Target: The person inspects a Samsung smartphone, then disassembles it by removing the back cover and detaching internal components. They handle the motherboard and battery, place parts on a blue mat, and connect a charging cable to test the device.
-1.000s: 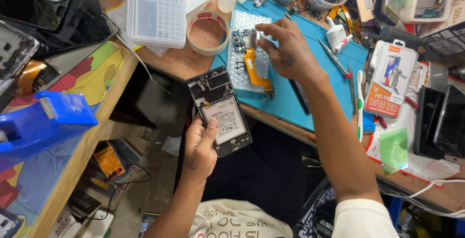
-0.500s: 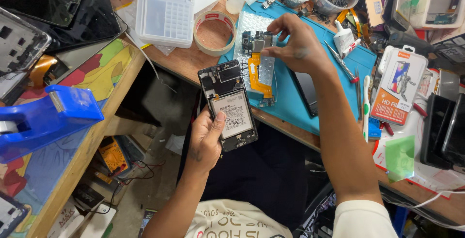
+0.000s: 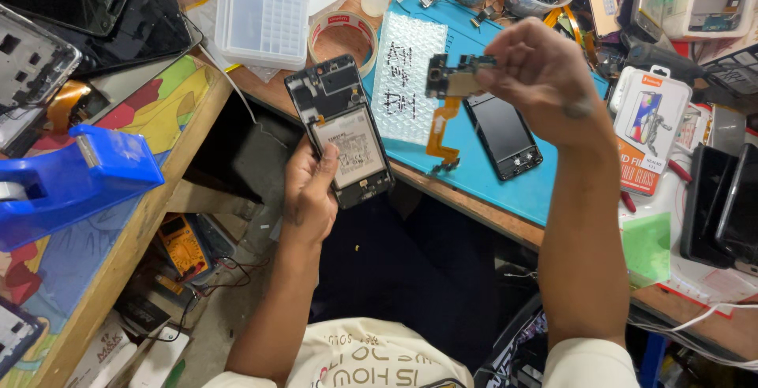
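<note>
My left hand grips an opened smartphone with its back cover off, battery showing, held upright over the gap before the bench. My right hand is raised above the teal mat and pinches a small circuit board. An orange flex cable dangles from that board. The board hangs to the right of the phone, apart from it. A black phone screen lies flat on the mat just beneath my right hand.
A clear screw mat, a tape roll and a clear parts box lie behind the phone. A blue tape dispenser stands at left. Boxed screen protectors and dark phones crowd the right. Cups of small parts sit at the back.
My right hand has lifted the circuit board with its orange cable off the mat and brought it up into the air. The left hand has kept the opened phone steady.
</note>
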